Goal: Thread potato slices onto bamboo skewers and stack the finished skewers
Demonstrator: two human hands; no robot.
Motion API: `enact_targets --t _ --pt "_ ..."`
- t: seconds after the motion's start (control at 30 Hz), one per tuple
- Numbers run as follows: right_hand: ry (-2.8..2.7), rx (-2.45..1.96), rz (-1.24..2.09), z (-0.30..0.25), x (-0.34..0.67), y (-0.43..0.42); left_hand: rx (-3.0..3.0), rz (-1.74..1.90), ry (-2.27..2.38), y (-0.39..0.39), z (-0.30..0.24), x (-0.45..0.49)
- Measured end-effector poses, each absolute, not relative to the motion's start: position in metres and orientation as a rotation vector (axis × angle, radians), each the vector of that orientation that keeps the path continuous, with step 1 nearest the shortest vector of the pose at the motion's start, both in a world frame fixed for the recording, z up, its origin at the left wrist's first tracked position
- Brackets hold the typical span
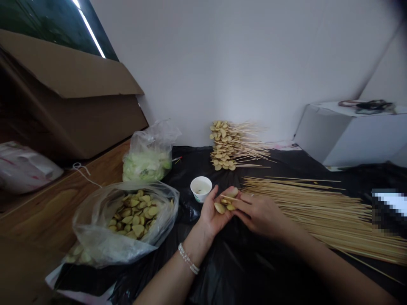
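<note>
My left hand [213, 214], wearing a beaded bracelet, is turned palm up and cups several potato slices [220, 208]. Pinched in the fingers of my right hand [259, 212] is a thin bamboo skewer [229, 197], which lies across the slices over the left palm. Whether its tip has gone through a slice is too small to tell. Just beyond the left hand stands a white paper cup [201, 189]. To the left, an open clear plastic bag [127, 241] holds a heap of loose potato slices [135, 215].
Loose bamboo skewers [321, 212] lie spread on the right. Filled skewers [224, 146] are stacked by the wall. A bag of pale green vegetables [148, 163] stands at back left, near a cardboard box [82, 118]. A white box [346, 131] is at back right. Black plastic [235, 262] covers the table.
</note>
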State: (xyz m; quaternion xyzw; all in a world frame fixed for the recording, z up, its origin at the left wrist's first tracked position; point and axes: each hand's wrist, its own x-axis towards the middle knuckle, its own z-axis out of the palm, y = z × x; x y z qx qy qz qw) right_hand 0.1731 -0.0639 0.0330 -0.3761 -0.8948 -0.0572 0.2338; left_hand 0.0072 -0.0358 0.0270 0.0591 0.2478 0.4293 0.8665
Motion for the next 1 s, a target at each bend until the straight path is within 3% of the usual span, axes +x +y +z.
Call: enact_targets --t 0.3,0.57,1.0 --pt "-2.280 -1.018 0.043 0.036 0.179 -0.058 0.099 0.903 0.517 -0.035 0.021 0.007" --pt "-2.201 -1.012 -0.250 0.036 0.182 -0.057 0.197 0.650 0.573 -0.036 0.025 0.006" --pt "-2.300 -1.268 -0.320 0.041 0.185 -0.054 0.216 0.942 0.537 -0.037 0.028 0.006"
